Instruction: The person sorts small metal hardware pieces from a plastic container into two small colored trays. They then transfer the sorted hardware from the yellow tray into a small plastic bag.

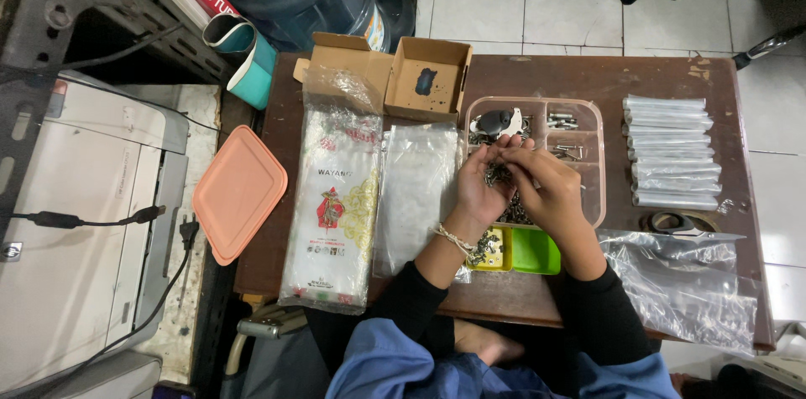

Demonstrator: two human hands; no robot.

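Both hands meet over a clear divided plastic tray (591, 118) of small metal parts on a brown table (588, 76). My left hand (480, 185) is cupped palm up with a small heap of dark metal screws (498, 174) in it. My right hand (541, 185) reaches into that palm, fingertips pinched at the screws. A beaded bracelet circles the left wrist. Under my wrists sit a yellow tub (491, 250) of screws and a green tub (536, 250).
Clear plastic bags (416, 189) and a printed bag pack (332, 206) lie left of the tray. Filled small packets (672, 151) are stacked at right, above scissors (672, 223) and loose bags (688, 286). An open cardboard box (428, 76) stands behind. An orange lid (238, 192) overhangs the table's left edge.
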